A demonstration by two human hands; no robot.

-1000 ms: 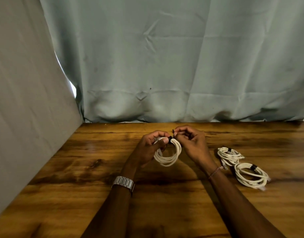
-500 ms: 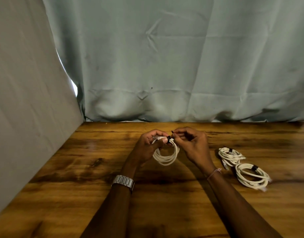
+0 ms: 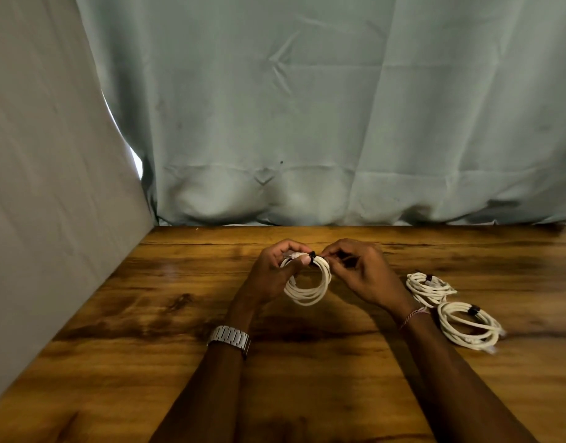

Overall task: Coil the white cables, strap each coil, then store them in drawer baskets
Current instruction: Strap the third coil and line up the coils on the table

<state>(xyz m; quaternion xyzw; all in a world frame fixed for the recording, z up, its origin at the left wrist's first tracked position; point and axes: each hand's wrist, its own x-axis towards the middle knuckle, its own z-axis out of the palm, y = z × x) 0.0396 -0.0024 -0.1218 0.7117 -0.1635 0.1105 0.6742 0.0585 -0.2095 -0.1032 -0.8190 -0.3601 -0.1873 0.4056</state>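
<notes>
A coiled white cable (image 3: 310,290) hangs above the wooden table (image 3: 166,302) between both hands. My left hand (image 3: 273,273) grips the top of the coil, thumb pressed on the strands. My right hand (image 3: 361,273) pinches a black strap (image 3: 313,256) wrapped round the coil's top. Two more white coils lie on the table to the right, each bound with a black strap: one (image 3: 427,287) farther back, one (image 3: 467,326) nearer me.
A pale green curtain (image 3: 307,123) hangs behind the table's far edge. A grey cloth panel (image 3: 45,187) closes off the left side. No drawer or basket is in view.
Both hands have stayed in place, working the black strap at the coil's top. The coil hangs slightly rounder than before. The two strapped coils have not moved.
</notes>
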